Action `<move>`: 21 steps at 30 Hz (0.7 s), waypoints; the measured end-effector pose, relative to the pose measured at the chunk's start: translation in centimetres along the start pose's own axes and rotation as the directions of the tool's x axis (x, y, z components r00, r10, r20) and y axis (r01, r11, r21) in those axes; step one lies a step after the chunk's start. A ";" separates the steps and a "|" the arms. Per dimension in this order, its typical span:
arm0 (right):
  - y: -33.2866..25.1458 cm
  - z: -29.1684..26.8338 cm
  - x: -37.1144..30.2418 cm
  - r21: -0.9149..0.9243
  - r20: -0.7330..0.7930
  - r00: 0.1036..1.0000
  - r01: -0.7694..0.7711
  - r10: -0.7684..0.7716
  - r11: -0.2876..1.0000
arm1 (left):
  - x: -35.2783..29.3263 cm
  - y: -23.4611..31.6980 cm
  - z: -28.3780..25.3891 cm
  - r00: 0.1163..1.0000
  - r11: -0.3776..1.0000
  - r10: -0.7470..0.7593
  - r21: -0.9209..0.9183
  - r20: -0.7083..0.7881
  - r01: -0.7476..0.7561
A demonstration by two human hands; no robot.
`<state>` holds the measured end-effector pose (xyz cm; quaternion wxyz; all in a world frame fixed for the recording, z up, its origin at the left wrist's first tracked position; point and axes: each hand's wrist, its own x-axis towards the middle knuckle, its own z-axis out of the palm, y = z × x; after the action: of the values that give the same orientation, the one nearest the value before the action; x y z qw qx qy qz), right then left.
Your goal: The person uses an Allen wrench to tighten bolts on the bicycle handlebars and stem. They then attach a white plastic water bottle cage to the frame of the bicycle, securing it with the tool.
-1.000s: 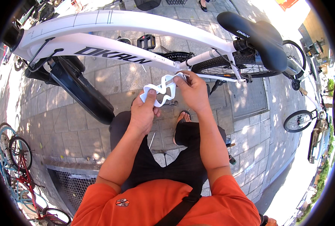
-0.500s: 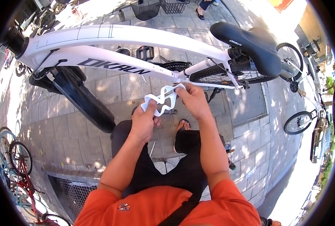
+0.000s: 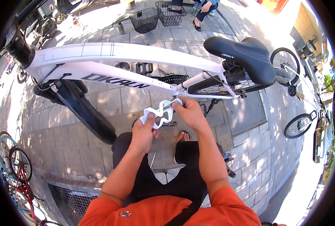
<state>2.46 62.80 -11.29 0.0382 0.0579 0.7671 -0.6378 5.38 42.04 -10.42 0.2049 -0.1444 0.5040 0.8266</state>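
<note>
Your left hand (image 3: 142, 135) and right hand (image 3: 191, 114) pinch opposite ends of the white wavy frame (image 3: 159, 113), its long axis slanting up toward the right.

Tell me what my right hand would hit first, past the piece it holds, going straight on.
Probably the white bicycle frame, near its cranks: the right hand points that way, though the depth between them is unclear.
</note>
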 end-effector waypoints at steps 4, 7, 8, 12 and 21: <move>0.4 -0.5 0.2 0.005 0.038 0.999 0.007 -0.008 1.000 | 0.0 -0.1 -0.3 1.000 0.999 -0.008 -0.036 0.009 0.008; 0.3 -0.7 0.2 -0.010 0.048 0.999 -0.012 0.012 1.000 | 0.0 0.0 -0.3 1.000 0.998 -0.001 -0.061 0.029 0.003; 0.1 -0.7 0.0 -0.009 0.050 0.999 -0.021 0.021 1.000 | -0.3 0.0 -0.2 0.999 0.998 -0.008 -0.064 0.032 0.010; -1.4 -1.7 -0.1 -0.148 0.093 0.987 -0.118 0.132 0.982 | 0.0 -0.3 0.0 1.000 1.000 0.021 -0.021 0.009 -0.021; 1.4 -1.2 0.9 -0.019 0.064 0.992 -0.107 0.108 0.994 | 0.9 -1.2 -0.3 0.998 0.997 0.066 -0.033 0.019 -0.065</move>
<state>1.82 64.24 -12.54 0.0976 0.0779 0.7661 -0.6305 5.23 42.45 -11.87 0.1806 -0.1227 0.4929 0.8422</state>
